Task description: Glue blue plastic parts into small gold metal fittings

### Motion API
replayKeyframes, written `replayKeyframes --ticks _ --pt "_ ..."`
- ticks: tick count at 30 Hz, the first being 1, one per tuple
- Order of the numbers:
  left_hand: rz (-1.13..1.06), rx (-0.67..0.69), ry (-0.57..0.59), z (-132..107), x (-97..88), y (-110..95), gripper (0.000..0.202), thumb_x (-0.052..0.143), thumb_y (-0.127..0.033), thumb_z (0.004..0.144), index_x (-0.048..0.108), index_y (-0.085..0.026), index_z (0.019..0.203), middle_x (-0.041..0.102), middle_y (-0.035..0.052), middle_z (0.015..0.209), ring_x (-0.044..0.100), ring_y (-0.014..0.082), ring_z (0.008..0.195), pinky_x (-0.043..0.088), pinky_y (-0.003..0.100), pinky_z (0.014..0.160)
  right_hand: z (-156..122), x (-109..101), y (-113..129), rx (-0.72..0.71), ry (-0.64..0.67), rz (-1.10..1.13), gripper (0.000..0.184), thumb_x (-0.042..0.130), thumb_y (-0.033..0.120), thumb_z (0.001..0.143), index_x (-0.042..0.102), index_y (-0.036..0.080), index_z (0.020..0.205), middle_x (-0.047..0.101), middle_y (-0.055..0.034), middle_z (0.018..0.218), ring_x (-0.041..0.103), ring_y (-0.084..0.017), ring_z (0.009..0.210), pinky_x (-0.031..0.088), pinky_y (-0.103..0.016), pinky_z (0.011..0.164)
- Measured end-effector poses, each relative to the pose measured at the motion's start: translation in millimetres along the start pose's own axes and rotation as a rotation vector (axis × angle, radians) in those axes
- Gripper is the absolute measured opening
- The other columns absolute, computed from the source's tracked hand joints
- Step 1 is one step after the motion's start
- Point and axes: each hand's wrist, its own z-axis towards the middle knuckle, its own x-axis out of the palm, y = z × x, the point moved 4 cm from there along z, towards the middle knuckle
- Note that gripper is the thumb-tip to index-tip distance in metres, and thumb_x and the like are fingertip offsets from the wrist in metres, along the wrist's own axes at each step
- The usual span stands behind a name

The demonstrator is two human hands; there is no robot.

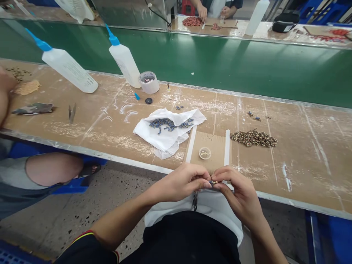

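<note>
Both my hands meet at the table's front edge, fingertips almost touching. My left hand pinches the dark blue end of a tiny part. On its gold-coloured end, the fingers of my right hand are closed. Just beyond them a small round dish with a thin pin-like piece across it sits on a cardboard pad edged with white tape. Left of the pad, small blue pieces are heaped on a white cloth. To the right lies a pile of brown-and-gold pieces.
Two white squeeze bottles with blue nozzles stand at the back left, beside a tape roll holding scraps. Tweezers lie further left, near another person's arm. A green belt runs behind; a co-worker's hands are across it.
</note>
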Motion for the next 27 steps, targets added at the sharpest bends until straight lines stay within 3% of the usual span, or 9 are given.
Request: replayKeyframes --ticks 3,9,15,20,27 --pt "0.045 0.009 -0.036 -2 3.2 -1 0.016 0.053 -0.022 0.097 0.066 -0.015 0.095 0.063 -0.0005 0.077 0.055 0.0115 0.069 0.041 0.021 0.064 -2 3 -5 0.056 -0.055 0.064 0.010 0.061 0.016 0.093 0.065 0.025 0.093 0.065 -0.0031 0.090 0.063 -0.017 0.085 0.049 -0.030 0.073" --pt "0.282 0.188 -0.257 -1 9.2 3 0.021 0.047 -0.022 0.100 0.064 -0.014 0.091 0.063 0.0029 0.081 0.058 0.0137 0.073 0.042 0.024 0.066 -9 15 -20 0.241 -0.203 0.310 0.002 0.064 0.025 0.091 0.065 0.024 0.089 0.063 -0.0036 0.090 0.062 -0.018 0.087 0.051 -0.028 0.072" --pt "0.468 0.276 -0.338 -1 13.8 11 0.028 0.044 -0.023 0.101 0.063 -0.015 0.082 0.060 0.0030 0.076 0.053 0.0134 0.066 0.041 0.024 0.062 -15 23 -25 0.430 -0.190 0.472 0.009 0.068 0.028 0.090 0.068 0.024 0.098 0.069 -0.0022 0.087 0.066 -0.015 0.081 0.054 -0.025 0.073" --pt "0.464 0.343 -0.336 -3 12.2 6 0.027 0.044 -0.020 0.101 0.065 -0.014 0.085 0.058 0.0022 0.075 0.052 0.0120 0.065 0.040 0.022 0.061 -20 21 -21 0.365 -0.194 0.477 0.001 0.068 0.025 0.090 0.068 0.025 0.091 0.068 0.0000 0.088 0.065 -0.011 0.078 0.053 -0.021 0.071" --pt "0.519 0.424 -0.326 -8 16.7 2 0.024 0.047 -0.018 0.099 0.065 -0.015 0.083 0.057 0.0010 0.071 0.050 0.0117 0.064 0.039 0.022 0.060 -22 17 -15 0.294 -0.063 0.391 0.009 0.061 0.022 0.094 0.064 0.023 0.085 0.063 0.0004 0.082 0.061 -0.011 0.073 0.050 -0.022 0.067"
